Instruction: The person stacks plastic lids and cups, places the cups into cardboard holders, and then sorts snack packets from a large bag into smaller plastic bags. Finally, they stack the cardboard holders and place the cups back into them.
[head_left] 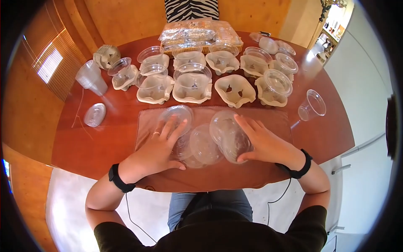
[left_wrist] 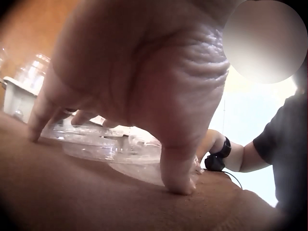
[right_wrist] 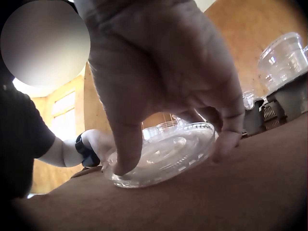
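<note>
Head view shows a brown cloth (head_left: 268, 172) across the middle of the frame, reaching the near edge of the reddish table (head_left: 331, 134). A strip of cloth lies between the clear plastic lids (head_left: 205, 145) and that edge; above them, pulp carriers (head_left: 154, 92) bound the space just past the cloth's top hem. There is more room sideways: bare tabletop runs left towards a stack of clear cups (head_left: 92, 78) and right towards a single clear cup (head_left: 310, 105). The lids sit on the cloth at the frame's centre, between the hands, loosely overlapping, round and see-through, some hazy where they overlap. The left hand (head_left: 155, 151) is spread wide, fingertips over the lids at the pile's upper left, thumb low beside it. The right hand (head_left: 266, 143) is also spread, thumb and fingers touching lids on the right; in the right wrist view it spans one ridged rim, without curling round it.
</note>
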`<state>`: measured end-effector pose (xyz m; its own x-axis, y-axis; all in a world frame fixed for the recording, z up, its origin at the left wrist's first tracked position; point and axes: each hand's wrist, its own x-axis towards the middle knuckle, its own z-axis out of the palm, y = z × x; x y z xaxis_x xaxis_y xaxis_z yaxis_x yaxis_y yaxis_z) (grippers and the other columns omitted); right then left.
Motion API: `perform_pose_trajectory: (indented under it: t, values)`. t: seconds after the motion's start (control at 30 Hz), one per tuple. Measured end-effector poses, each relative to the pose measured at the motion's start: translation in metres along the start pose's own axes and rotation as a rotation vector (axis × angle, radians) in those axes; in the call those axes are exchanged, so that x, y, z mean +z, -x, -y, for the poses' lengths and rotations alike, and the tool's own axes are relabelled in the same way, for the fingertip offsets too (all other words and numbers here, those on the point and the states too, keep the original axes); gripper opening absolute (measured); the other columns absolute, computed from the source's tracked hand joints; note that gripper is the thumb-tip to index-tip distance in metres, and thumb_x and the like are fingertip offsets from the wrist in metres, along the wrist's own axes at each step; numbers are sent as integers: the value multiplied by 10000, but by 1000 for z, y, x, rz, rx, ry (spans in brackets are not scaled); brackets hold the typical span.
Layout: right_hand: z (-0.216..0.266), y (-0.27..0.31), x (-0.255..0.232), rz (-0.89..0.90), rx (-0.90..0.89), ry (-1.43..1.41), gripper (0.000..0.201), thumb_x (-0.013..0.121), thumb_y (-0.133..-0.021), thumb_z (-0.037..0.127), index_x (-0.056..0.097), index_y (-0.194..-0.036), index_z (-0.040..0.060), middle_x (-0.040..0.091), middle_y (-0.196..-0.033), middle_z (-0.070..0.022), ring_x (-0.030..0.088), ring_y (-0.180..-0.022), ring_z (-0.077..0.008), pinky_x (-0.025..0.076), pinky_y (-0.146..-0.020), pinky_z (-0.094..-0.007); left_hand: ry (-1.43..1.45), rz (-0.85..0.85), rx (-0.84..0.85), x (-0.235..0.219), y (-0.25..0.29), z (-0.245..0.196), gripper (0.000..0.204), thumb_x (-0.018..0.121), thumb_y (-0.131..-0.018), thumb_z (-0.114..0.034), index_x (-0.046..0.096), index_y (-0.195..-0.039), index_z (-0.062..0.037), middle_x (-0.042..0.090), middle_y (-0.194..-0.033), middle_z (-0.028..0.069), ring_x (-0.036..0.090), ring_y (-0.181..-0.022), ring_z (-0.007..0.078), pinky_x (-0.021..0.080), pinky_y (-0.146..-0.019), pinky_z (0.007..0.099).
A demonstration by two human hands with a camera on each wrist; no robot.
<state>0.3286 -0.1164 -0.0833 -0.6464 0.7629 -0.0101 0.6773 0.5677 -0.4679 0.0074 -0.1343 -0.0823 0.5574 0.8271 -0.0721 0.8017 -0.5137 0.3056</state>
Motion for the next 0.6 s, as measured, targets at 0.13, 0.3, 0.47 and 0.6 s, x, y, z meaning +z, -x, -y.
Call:
perform_pose_trajectory:
  t: [0.13,0.3,0.47,0.6]
  values:
    - [3,-14,-2,49,27,-41,1082,787,-674,400,154,-1452,-6,302,-1417,-260,329,-1285,-429,305,-1066,-445,-27,-14,107,2,-9,-9,1097,826,-619,-345,178,-1475,-119,278,-1449,202,304,-1310,433,321,-1041,483]
    - [12,-25,4,3,-11,-117,1046,771,-709,394,155,-1447,-17,312,-1402,-265,336,-1284,-415,307,-1065,-440,-32,-95,148,-2,-14,-20,1074,826,-625,-272,188,-1472,-104,440,-1275,169,449,-1140,387,387,-936,461]
    - [16,-32,7,-30,4,-134,1043,771,-711,387,151,-1449,-13,354,-1347,-271,360,-1257,-415,324,-1048,-430,-121,-248,184,-2,-16,-27,1077,830,-619,-216,187,-1473,-84,535,-1050,113,518,-935,321,406,-859,425]
    - [20,-36,13,9,59,-92,1064,786,-685,391,159,-1454,8,439,-1215,-248,431,-1147,-408,378,-974,-433,89,-184,216,7,-20,-18,1028,802,-642,-159,198,-1471,-84,563,-1025,110,513,-1009,319,406,-864,436]
